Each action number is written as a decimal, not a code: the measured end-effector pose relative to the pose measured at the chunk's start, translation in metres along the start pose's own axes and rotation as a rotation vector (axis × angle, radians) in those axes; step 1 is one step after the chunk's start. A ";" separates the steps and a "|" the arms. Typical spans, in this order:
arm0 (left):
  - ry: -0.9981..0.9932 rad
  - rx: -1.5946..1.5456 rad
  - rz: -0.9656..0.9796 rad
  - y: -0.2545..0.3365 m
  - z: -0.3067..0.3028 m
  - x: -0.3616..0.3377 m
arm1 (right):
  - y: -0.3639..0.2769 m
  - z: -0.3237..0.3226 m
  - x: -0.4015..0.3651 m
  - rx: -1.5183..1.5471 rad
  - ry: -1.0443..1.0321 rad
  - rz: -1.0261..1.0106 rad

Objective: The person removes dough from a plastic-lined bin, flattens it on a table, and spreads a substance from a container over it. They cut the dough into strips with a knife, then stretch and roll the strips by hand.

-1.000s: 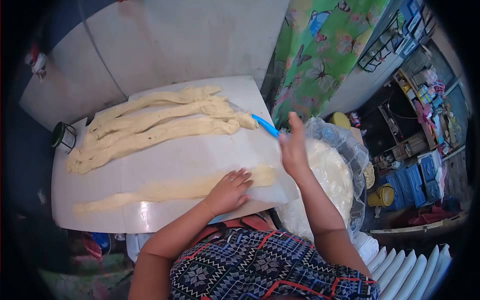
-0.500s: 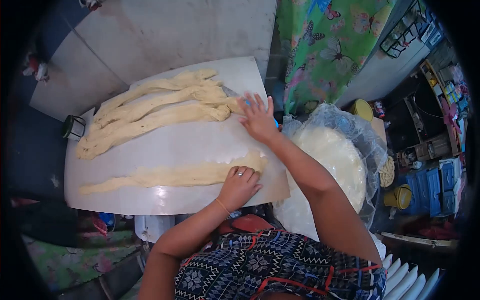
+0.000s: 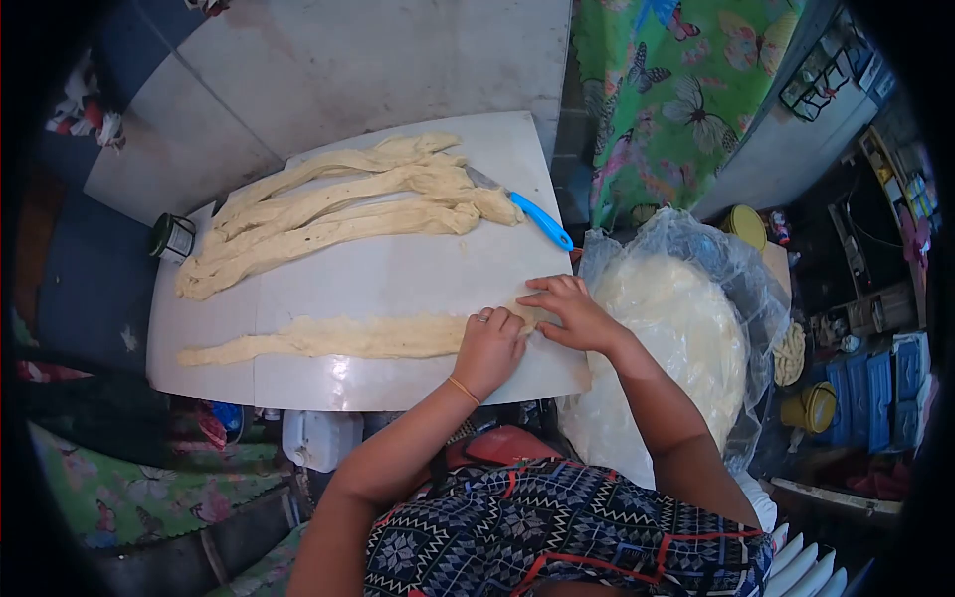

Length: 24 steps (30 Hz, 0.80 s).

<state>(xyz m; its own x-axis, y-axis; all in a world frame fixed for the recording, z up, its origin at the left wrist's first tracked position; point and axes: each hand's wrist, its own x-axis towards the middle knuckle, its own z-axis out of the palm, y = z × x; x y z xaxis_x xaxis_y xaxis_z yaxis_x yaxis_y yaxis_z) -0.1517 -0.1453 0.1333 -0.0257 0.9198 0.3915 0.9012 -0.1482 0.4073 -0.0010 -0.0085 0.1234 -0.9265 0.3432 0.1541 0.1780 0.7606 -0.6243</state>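
Both hands are working at the same end of one dough strip (image 3: 338, 338). Left hand (image 3: 489, 343) is curling knuckles-up and pressing down on the strip near its 3 o'clock end; a ring and a wrist band are showing. Right hand (image 3: 569, 313) is lying just beside it, fingers spread and flat, covering the strip's tip. Neither hand is pinching anything that can be made out.

The strip is lying along the 6 o'clock side of the white worktop (image 3: 398, 274), running from 9 o'clock to 3 o'clock. It is looking pale, flattened and ragged-edged, thinning toward its 9 o'clock end and bulking where the hands are bearing on it.

Judgement: the step is shaping the thick end. It is calling for even pressure from both palms, working outward along the strip so the width is matching the rest, with the tip staying on the worktop.

Other items: a heap of longer dough strips (image 3: 338, 209) is resting at 12 o'clock, well apart from the hands. A blue-handled knife (image 3: 537, 219) is lying at 2 o'clock, its blade touching that heap. A plastic bag of dough (image 3: 676, 318) is sitting off the worktop at 3 o'clock, near the right forearm. A small tin (image 3: 171, 237) is standing at 10 o'clock.
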 end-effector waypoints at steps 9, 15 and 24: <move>0.032 -0.024 -0.068 0.001 0.000 -0.025 | -0.013 0.009 0.033 0.121 0.093 0.113; 0.164 -0.028 -0.135 0.002 -0.006 -0.034 | -0.013 -0.012 0.044 0.515 -0.284 -0.135; 0.142 0.205 -0.252 -0.005 -0.019 -0.035 | -0.007 0.007 0.052 0.372 -0.213 -0.016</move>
<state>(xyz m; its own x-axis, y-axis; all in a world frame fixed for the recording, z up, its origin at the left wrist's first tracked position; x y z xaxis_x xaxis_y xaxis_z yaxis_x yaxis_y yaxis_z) -0.1632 -0.1835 0.1330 -0.3052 0.8564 0.4165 0.9266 0.1661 0.3374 -0.0532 0.0005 0.1305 -0.9830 0.1816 0.0286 0.0675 0.5014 -0.8626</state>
